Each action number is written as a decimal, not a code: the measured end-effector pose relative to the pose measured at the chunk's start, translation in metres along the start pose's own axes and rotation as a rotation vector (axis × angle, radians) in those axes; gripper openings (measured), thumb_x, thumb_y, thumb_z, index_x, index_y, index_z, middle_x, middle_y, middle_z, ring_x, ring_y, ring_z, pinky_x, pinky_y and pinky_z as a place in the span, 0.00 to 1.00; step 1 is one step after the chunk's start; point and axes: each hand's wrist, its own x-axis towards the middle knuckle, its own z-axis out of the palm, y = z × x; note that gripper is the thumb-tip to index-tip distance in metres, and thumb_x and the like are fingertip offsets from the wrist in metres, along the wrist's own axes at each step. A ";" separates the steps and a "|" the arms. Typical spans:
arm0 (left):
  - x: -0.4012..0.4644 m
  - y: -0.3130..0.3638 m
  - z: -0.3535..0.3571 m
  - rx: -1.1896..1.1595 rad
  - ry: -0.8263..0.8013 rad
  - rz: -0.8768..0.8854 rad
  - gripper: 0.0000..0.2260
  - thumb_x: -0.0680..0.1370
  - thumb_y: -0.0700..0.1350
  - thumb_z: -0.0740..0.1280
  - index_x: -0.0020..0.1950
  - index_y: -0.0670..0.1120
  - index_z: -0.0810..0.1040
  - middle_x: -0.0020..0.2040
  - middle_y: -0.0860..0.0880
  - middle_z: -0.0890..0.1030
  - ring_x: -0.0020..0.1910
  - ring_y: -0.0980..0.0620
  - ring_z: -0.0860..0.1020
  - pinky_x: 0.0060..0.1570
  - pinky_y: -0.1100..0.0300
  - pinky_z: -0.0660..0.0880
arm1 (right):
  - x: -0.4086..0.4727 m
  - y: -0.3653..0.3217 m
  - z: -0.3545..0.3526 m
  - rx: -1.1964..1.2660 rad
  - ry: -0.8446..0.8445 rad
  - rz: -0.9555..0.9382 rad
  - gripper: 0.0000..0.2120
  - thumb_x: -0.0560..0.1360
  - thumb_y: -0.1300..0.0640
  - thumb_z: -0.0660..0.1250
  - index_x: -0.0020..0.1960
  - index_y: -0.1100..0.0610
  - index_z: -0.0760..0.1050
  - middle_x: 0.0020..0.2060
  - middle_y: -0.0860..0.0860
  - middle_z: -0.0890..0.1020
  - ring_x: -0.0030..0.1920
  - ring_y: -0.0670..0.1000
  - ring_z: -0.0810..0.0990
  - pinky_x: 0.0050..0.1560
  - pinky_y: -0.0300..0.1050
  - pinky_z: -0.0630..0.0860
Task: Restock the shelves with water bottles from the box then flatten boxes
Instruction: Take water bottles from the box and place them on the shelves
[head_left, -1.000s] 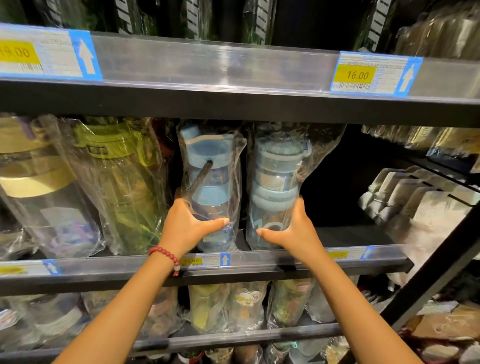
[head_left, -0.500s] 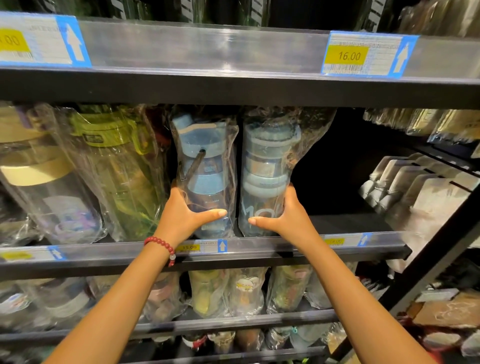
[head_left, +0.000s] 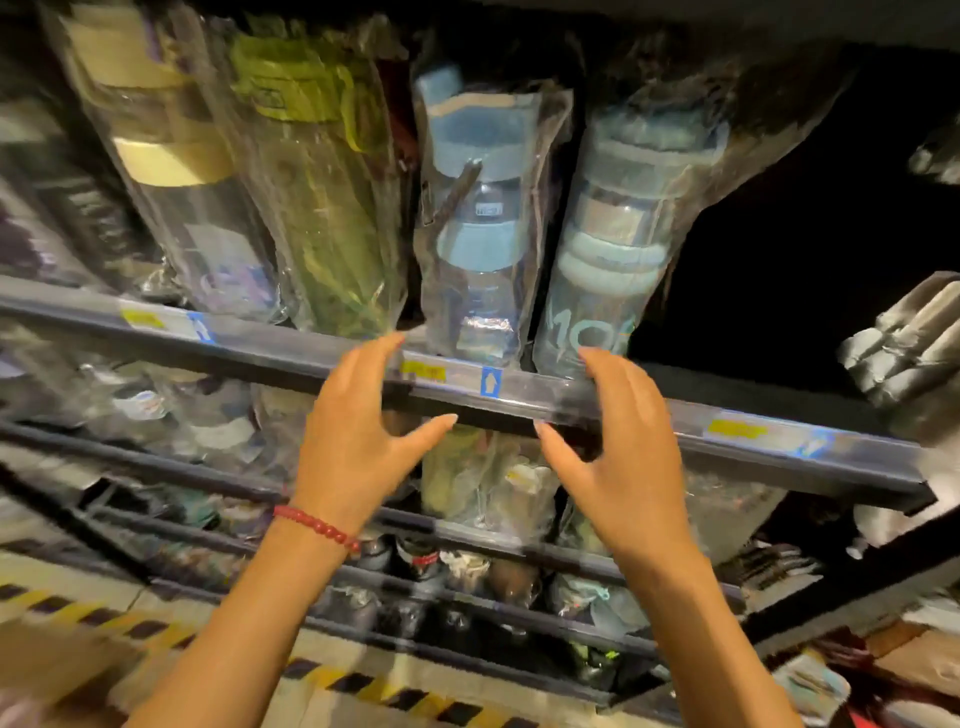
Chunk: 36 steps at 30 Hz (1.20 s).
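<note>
1. Two bagged blue water bottles stand side by side at the front edge of the shelf: the left blue bottle (head_left: 475, 234) with a dark strap, and the right blue bottle (head_left: 605, 260), printed with pale letters low on its front.
2. The left hand (head_left: 358, 441) is held in front of the shelf rail (head_left: 519, 389), fingers spread and relaxed, holding nothing.
3. The right hand (head_left: 623, 452) mirrors it, fingers loosely apart, empty; its fingertips sit just below the right blue bottle's base.
4. A red bead bracelet (head_left: 317, 527) circles the left wrist.
5. Right of the right blue bottle the shelf is a dark open gap.
6. On the left, a green-lidded bottle (head_left: 322, 197) and a cream-lidded bottle (head_left: 176, 171) lean close together.
7. Price tags on the rail are blurred and unreadable.
8. Lower shelves (head_left: 467, 582) hold bagged goods, too smeared to identify.
9. Yellow-black floor tape (head_left: 363, 686) runs along the bottom.
</note>
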 end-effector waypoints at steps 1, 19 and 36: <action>-0.016 -0.007 -0.003 0.087 -0.009 0.037 0.31 0.66 0.52 0.77 0.65 0.43 0.71 0.60 0.46 0.76 0.59 0.50 0.72 0.59 0.63 0.66 | -0.008 -0.005 0.013 -0.007 -0.044 -0.069 0.26 0.73 0.52 0.69 0.67 0.60 0.68 0.63 0.56 0.75 0.63 0.54 0.69 0.65 0.43 0.63; -0.273 -0.112 -0.085 0.712 -0.240 -0.740 0.26 0.57 0.53 0.80 0.51 0.45 0.80 0.46 0.47 0.82 0.42 0.45 0.81 0.36 0.55 0.79 | -0.172 -0.141 0.192 0.002 -0.867 -0.656 0.23 0.56 0.57 0.77 0.50 0.54 0.77 0.40 0.52 0.79 0.38 0.55 0.79 0.35 0.48 0.77; -0.433 -0.194 -0.294 0.799 -0.078 -1.149 0.24 0.54 0.50 0.81 0.45 0.45 0.80 0.40 0.46 0.81 0.36 0.44 0.79 0.32 0.55 0.76 | -0.293 -0.389 0.279 0.213 -0.983 -0.947 0.34 0.49 0.53 0.81 0.55 0.54 0.78 0.48 0.54 0.82 0.48 0.57 0.82 0.45 0.49 0.80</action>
